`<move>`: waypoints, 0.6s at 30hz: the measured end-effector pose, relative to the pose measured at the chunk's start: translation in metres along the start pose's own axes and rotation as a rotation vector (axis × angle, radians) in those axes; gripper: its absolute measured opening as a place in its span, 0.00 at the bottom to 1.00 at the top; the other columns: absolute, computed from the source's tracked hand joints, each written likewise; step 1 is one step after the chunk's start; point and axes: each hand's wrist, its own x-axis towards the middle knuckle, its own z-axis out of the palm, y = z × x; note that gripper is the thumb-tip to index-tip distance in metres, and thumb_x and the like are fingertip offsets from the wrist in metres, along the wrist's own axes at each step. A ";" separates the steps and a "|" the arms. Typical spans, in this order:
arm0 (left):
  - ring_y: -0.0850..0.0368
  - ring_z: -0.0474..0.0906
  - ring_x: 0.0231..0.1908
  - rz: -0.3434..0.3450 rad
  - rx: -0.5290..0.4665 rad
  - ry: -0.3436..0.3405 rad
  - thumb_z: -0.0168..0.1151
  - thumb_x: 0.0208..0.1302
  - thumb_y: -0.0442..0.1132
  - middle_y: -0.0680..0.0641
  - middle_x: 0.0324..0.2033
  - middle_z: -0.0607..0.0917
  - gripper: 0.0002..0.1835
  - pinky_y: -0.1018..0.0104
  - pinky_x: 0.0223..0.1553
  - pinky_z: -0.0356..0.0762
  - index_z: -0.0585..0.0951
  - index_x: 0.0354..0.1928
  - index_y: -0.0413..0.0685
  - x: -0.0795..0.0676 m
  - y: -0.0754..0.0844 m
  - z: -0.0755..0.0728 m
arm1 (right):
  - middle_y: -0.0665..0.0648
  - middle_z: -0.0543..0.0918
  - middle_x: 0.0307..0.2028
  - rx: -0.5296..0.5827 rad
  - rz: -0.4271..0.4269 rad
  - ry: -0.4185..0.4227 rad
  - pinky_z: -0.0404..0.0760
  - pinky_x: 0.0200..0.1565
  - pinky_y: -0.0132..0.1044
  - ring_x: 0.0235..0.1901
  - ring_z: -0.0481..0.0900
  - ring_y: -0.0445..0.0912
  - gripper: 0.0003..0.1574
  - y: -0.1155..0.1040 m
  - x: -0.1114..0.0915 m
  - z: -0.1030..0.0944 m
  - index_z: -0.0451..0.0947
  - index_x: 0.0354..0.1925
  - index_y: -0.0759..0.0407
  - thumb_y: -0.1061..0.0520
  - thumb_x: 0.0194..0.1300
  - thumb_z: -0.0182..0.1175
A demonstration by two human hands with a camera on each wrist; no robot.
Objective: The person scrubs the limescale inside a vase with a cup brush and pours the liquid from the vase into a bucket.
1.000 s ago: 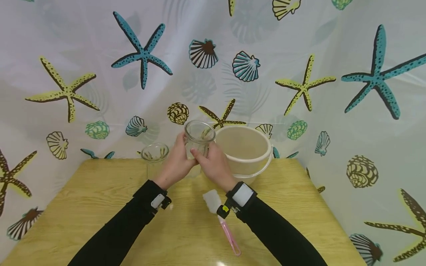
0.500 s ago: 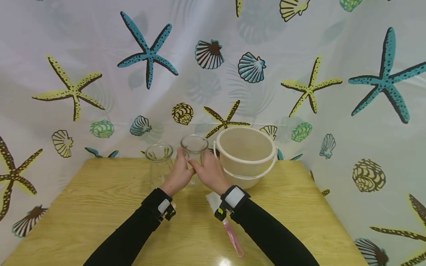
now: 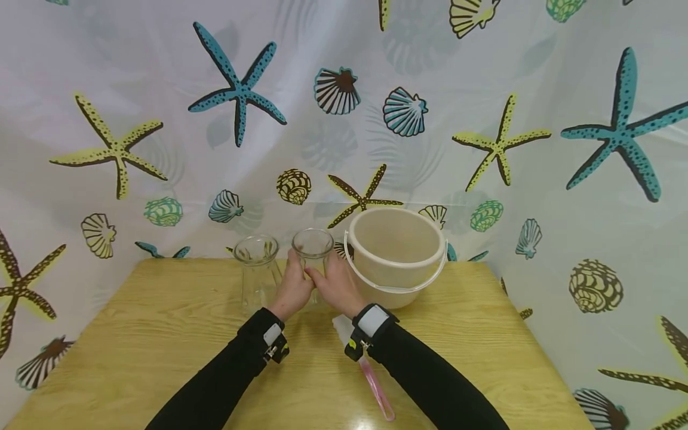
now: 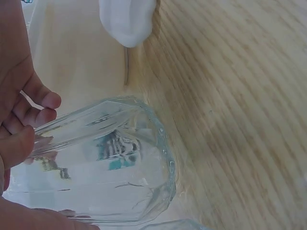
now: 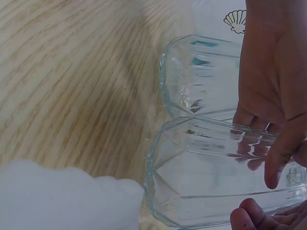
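Observation:
A clear glass jar with a thick round rim and faceted sides stands upright, its base at the tabletop. My left hand grips it from the left and my right hand from the right, thumbs meeting at the front. Both wrist views show the fingers around the glass body. A matching second jar stands close to its left; in the right wrist view the two jars' bases overlap. A brush with a white sponge head and pink handle lies below my right wrist, partly hidden by it.
A cream bucket with its handle hanging at the front stands just right of the held jar. The wooden table backs onto a white curtain printed with starfish and shells.
Both hands have lowered the jar from above the table down to the tabletop, between the other jar and the bucket. It was tilted earlier and now stands upright.

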 end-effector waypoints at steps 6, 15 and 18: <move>0.50 0.44 0.67 0.009 0.029 0.042 0.54 0.51 0.21 0.32 0.69 0.50 0.47 0.41 0.63 0.52 0.41 0.71 0.34 0.006 -0.008 0.005 | 0.65 0.74 0.57 0.017 0.032 0.002 0.75 0.51 0.47 0.55 0.69 0.49 0.45 0.006 0.002 0.006 0.57 0.67 0.67 0.40 0.65 0.57; 0.50 0.44 0.67 -0.077 0.117 0.037 0.52 0.58 0.23 0.33 0.69 0.49 0.44 0.45 0.64 0.54 0.39 0.71 0.35 0.009 -0.011 0.006 | 0.63 0.72 0.60 0.013 0.071 0.011 0.73 0.53 0.48 0.57 0.66 0.49 0.46 0.014 0.009 0.014 0.55 0.69 0.63 0.38 0.65 0.55; 0.50 0.45 0.67 -0.073 0.148 0.048 0.53 0.60 0.26 0.33 0.70 0.49 0.44 0.46 0.65 0.54 0.39 0.72 0.35 0.010 -0.012 0.009 | 0.62 0.72 0.59 0.013 0.077 0.014 0.74 0.53 0.47 0.57 0.67 0.48 0.47 0.014 0.010 0.014 0.55 0.69 0.63 0.38 0.64 0.56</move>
